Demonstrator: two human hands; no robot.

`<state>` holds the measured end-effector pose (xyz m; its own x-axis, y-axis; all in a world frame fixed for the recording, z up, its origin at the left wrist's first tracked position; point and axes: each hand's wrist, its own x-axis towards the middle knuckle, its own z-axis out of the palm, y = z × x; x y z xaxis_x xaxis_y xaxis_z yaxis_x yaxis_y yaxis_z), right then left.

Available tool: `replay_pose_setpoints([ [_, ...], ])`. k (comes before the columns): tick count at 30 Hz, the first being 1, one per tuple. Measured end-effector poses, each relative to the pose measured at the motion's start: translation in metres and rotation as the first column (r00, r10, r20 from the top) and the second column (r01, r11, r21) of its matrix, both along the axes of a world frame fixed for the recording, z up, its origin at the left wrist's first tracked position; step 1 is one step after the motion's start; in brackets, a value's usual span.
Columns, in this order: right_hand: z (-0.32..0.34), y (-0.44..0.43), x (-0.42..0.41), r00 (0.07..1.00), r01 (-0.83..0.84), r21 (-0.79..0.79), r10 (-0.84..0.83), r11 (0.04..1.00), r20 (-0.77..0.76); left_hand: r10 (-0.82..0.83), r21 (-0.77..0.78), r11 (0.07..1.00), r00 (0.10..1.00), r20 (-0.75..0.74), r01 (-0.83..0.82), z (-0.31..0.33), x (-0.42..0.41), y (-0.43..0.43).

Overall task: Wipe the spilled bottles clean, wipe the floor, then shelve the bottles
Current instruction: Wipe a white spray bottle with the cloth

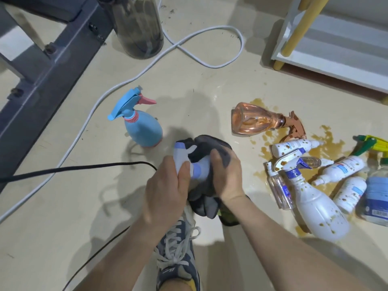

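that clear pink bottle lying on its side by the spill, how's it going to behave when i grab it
The clear pink bottle looks empty, so it is probably light. It lies on its round side, so a nudge may roll it, though its trigger head should check that. Its neck rests in the brown spill, so it is likely wet and slippery there.
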<state>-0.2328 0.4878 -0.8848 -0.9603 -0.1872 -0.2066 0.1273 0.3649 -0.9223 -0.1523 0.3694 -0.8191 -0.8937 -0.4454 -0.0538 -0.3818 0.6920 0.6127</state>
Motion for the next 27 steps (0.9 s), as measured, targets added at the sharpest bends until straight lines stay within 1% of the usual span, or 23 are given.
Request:
replay_pose_setpoints([
  [1,-0.004,0.007,-0.011,0.972,0.102,-0.042,-0.091,0.994,0.217,-0.014,-0.007,1.000,1.000,-0.004,0.014,0.001,0.000,0.001],
  [2,-0.011,0.014,-0.018,0.909,0.189,-0.037,-0.160,0.981,0.385,-0.025,-0.009,1.000,1.000,-0.005,0.025,0.002,-0.001,0.002],
  [3,-0.012,0.017,-0.020,0.858,0.244,-0.009,-0.212,0.970,0.468,-0.029,-0.006,1.000,1.000,-0.002,0.029,0.004,-0.002,0.003],
  [4,-0.009,0.016,-0.013,0.861,0.257,0.014,-0.236,0.966,0.452,-0.021,-0.001,1.000,1.000,0.003,0.021,0.006,-0.005,0.002],
  [5,-0.006,0.012,-0.002,0.919,0.218,0.034,-0.217,0.975,0.328,-0.005,0.006,1.000,1.000,0.003,0.005,0.007,-0.007,0.003],
  [6,0.001,0.005,0.016,0.982,0.148,0.035,-0.151,0.988,0.118,0.012,0.011,1.000,1.000,0.007,-0.012,0.007,-0.009,0.003],
  [7,0.008,-0.004,0.035,0.996,0.043,0.004,-0.042,0.999,-0.081,0.021,0.012,1.000,1.000,0.018,-0.021,0.007,-0.010,0.004],
  [8,0.011,-0.012,0.049,0.974,-0.054,-0.011,0.050,0.998,-0.219,0.020,0.011,1.000,0.999,0.034,-0.021,0.007,-0.009,0.005],
  [10,0.009,-0.020,0.045,0.921,-0.187,-0.036,0.162,0.982,-0.353,0.054,0.030,0.998,0.996,0.074,-0.056,0.008,-0.004,0.006],
  [12,-0.004,-0.013,0.026,0.913,-0.209,0.046,0.211,0.977,-0.348,0.167,0.100,0.979,0.978,0.126,-0.180,0.004,0.002,0.003],
  [13,-0.012,-0.007,0.012,0.950,-0.157,0.068,0.169,0.985,-0.264,0.222,0.164,0.954,0.961,0.167,-0.249,0.000,0.004,0.001],
  [14,-0.016,0.000,0.000,0.994,-0.052,0.032,0.055,0.998,-0.089,0.260,0.255,0.916,0.943,0.206,-0.309,-0.002,0.006,-0.001],
  [15,-0.018,0.005,-0.012,0.990,0.068,0.006,-0.068,0.998,0.124,0.284,0.354,0.865,0.929,0.238,-0.355,-0.003,0.005,-0.003],
  [16,-0.022,0.009,-0.017,0.951,0.144,0.028,-0.147,0.989,0.272,0.302,0.429,0.812,0.914,0.269,-0.395,-0.003,0.003,-0.005],
  [17,-0.021,0.008,-0.017,0.939,0.150,0.068,-0.163,0.986,0.301,0.320,0.470,0.769,0.898,0.303,-0.433,-0.002,0.000,-0.007],
  [18,-0.020,0.005,-0.013,0.961,0.108,0.118,-0.134,0.987,0.240,0.338,0.503,0.723,0.878,0.339,-0.473,-0.002,-0.005,-0.010],
  [19,-0.014,-0.001,-0.003,0.991,0.055,0.185,-0.077,0.981,0.113,0.355,0.544,0.665,0.857,0.373,-0.512,-0.001,-0.009,-0.011],
  [20,-0.008,-0.009,0.010,0.998,-0.025,0.255,0.041,0.967,-0.056,0.364,0.589,0.594,0.836,0.412,-0.548,0.001,-0.013,-0.013],
  [21,0.000,-0.017,0.027,0.946,-0.123,0.337,0.213,0.933,-0.244,0.360,0.624,0.527,0.817,0.451,-0.577,0.001,-0.014,-0.015],
  [22,0.002,-0.021,0.041,0.844,-0.211,0.416,0.380,0.885,-0.378,0.341,0.647,0.473,0.801,0.491,-0.598,0.001,-0.015,-0.018],
  [23,0.002,-0.018,0.045,0.734,-0.295,0.486,0.520,0.823,-0.436,0.311,0.658,0.432,0.786,0.534,-0.617,0.001,-0.013,-0.020],
  [25,-0.003,-0.005,0.031,0.558,-0.389,0.596,0.695,0.702,-0.454,0.223,0.663,0.371,0.756,0.616,-0.650,0.002,-0.005,-0.027],
  [27,-0.010,0.010,0.010,0.502,-0.402,0.655,0.752,0.640,-0.427,0.099,0.664,0.394,0.747,0.657,-0.636,0.007,-0.001,-0.032],
])
